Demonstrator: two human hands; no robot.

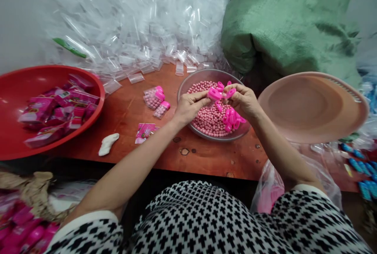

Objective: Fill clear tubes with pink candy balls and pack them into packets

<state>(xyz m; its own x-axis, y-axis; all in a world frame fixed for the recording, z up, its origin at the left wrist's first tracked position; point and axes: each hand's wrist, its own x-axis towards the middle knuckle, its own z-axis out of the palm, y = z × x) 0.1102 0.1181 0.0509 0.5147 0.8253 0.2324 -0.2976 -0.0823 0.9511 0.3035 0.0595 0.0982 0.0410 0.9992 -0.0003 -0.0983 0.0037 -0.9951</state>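
Observation:
Over a grey bowl (240,131) of pink round candies (206,122), both my hands are raised close together. Between the fingers of my left hand (191,106) is a small container with a bright pink cap (215,94); its clear body is mostly hidden by the fingers. My right hand (244,98) pinches a pink plastic piece (230,93) right beside that cap. More pink caps (232,119) lie on the candies at the bowl's right side. Filled containers with pink caps (154,97) rest on the table left of the bowl.
A red basin (101,100) of pink packets stands at the left, a tan basin (361,106) at the right. Clear containers (141,22) are piled behind, beside a green sack (282,22). On the wooden table (165,159) lie a white cloth (108,144) and pink packets (145,132).

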